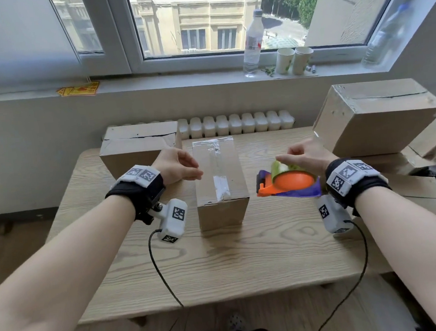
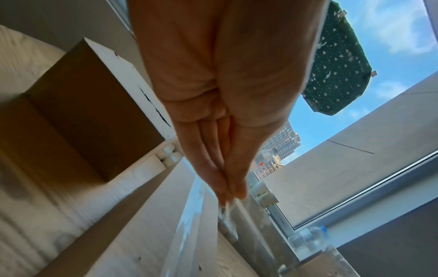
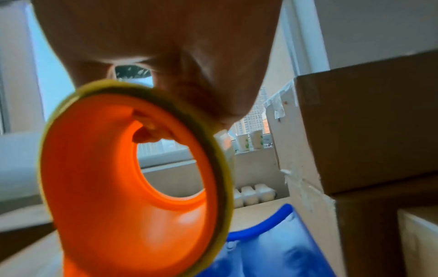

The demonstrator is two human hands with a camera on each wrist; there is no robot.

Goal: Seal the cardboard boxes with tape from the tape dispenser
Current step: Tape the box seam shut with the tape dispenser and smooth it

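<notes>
Both hands hover over the wooden table (image 1: 245,262), a taped box between them.

Head view: the left hand (image 1: 176,166), fingers straight and holding nothing, hangs just left of the middle cardboard box (image 1: 219,181), whose top seam already carries clear tape; the right hand (image 1: 306,155) grips the orange tape dispenser (image 1: 287,182) by its roll. Left wrist view: straight fingers (image 2: 227,180), an untaped box (image 2: 78,105) beyond. Right wrist view: fingers curl through the dispenser's core (image 3: 132,168). Cardboard is probably light and stiff; steadying it by a side wall seems sensible.
</notes>
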